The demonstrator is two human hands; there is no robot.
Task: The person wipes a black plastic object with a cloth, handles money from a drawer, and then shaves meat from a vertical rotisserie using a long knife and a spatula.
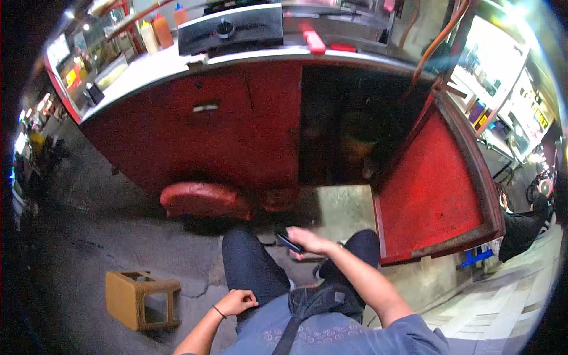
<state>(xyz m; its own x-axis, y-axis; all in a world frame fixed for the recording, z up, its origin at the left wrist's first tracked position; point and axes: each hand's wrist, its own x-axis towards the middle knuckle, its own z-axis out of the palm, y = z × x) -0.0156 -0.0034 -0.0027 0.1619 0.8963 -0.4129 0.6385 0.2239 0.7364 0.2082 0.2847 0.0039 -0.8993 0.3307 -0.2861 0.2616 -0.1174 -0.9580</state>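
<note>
My right hand [309, 241] is closed around a dark, flat phone [289, 242], held between my knees. Beside my left thigh, my left hand [236, 302] rests against the trouser leg with its fingers curled in, and nothing shows in them. A dark band circles that wrist. On my lap lies a black waist bag [325, 299], its strap running up over my grey-blue shirt. Both dark-trousered legs are bent, as I sit facing a red cart [236, 130].
The cart's red door [435, 183] hangs open on the right, beside a dark compartment [349, 118]. A red rounded wheel cover [204, 200] juts out low. A brown plastic stool [139, 302] stands at left. Sauce bottles [161, 31] top the counter. A person in dark clothing [525, 231] is at far right.
</note>
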